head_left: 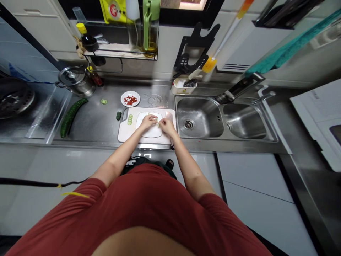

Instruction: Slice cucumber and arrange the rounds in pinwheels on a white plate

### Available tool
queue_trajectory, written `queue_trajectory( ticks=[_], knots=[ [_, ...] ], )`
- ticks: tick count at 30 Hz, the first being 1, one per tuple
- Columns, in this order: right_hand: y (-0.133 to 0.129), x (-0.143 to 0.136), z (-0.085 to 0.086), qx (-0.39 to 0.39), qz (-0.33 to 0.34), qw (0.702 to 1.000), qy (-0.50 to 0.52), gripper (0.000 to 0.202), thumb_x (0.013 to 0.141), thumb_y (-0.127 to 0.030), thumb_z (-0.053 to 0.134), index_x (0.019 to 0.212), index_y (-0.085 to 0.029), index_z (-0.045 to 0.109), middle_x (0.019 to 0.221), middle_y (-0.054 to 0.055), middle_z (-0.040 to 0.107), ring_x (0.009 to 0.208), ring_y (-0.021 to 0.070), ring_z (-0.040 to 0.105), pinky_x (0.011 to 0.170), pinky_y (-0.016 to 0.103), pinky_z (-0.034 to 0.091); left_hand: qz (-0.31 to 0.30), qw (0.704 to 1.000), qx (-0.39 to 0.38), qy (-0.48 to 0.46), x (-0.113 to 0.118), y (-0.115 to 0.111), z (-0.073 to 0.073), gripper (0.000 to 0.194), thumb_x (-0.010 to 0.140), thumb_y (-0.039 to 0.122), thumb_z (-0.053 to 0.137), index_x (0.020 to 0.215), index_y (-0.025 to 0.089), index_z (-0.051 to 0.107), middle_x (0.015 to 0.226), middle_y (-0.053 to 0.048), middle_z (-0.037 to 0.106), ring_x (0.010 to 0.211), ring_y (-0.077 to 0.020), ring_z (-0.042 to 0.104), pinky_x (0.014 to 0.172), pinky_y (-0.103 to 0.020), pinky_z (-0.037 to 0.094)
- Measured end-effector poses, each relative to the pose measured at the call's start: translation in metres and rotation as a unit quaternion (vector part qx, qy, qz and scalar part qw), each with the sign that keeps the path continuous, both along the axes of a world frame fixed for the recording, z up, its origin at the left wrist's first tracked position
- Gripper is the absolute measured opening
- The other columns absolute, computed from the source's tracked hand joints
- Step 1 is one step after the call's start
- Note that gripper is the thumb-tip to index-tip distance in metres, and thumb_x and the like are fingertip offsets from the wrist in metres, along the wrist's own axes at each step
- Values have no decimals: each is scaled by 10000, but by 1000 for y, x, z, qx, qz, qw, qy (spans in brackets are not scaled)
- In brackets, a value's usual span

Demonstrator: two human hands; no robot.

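Over a white square plate (152, 133) my left hand (148, 121) and my right hand (166, 126) meet, fingertips close together. Between them is a small pale-green cucumber slice (157, 123), pinched by both; the fingers partly hide it. The plate rests on a white cutting board (125, 133). A row of overlapping cucumber slices (130, 119) lies on the board's left side. Just off its left edge sits a dark cucumber end (118, 115). Along the board's right side, partly under my right arm, is what looks like a knife, its dark handle (172, 147) overhanging the front edge.
A small plate of chopped red pieces (130, 99) stands behind the board. Further left are cucumber slices (103, 101), a whole cucumber (71, 115) and a lidded steel pot (76, 81). A double sink (199, 133) with a faucet (239, 89) lies right. Bottles fill a wall shelf (119, 54).
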State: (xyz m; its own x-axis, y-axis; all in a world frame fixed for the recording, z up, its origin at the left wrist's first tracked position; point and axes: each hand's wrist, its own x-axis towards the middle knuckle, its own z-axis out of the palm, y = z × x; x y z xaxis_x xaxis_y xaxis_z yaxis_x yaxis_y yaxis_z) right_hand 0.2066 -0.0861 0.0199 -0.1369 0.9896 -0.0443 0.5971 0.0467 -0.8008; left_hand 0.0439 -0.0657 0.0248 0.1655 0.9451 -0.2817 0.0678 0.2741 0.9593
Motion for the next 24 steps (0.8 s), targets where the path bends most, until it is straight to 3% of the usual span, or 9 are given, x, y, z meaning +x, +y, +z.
queue_trajectory(
  ticks=[3, 9, 18, 24],
  knots=[
    [0, -1, -11, -8, 12, 999, -36, 170, 816, -195, 500, 849, -140, 657, 788, 29, 675, 731, 128, 583, 691, 212, 408, 14, 999, -15, 27, 4, -2, -7, 314, 561, 137, 680, 872, 130, 634, 588, 34, 579, 544, -70, 497, 595, -205, 394],
    [-1, -4, -20, -4, 11, 989, -148, 191, 869, -220, 482, 911, -158, 658, 882, 58, 672, 813, 166, 579, 726, 242, 397, 27, 991, -25, 125, 11, -3, -7, 304, 590, 140, 667, 893, 138, 650, 607, 24, 595, 553, -89, 500, 592, -217, 413],
    [-6, -11, -21, 44, 13, 968, -247, 240, 920, -236, 433, 967, -147, 650, 991, 122, 618, 952, 235, 490, 805, 304, 356, -21, 958, 72, 278, 8, 7, -25, 269, 683, 153, 602, 939, 167, 686, 748, -30, 671, 694, -148, 577, 709, -256, 437],
    [-9, -14, -22, 44, 8, 965, -258, 250, 934, -249, 411, 1001, -155, 632, 1021, 132, 585, 980, 250, 446, 802, 317, 338, -51, 931, 128, 337, 9, 3, -22, 257, 730, 147, 540, 919, 181, 711, 816, -60, 692, 763, -181, 594, 760, -279, 422]
  ],
)
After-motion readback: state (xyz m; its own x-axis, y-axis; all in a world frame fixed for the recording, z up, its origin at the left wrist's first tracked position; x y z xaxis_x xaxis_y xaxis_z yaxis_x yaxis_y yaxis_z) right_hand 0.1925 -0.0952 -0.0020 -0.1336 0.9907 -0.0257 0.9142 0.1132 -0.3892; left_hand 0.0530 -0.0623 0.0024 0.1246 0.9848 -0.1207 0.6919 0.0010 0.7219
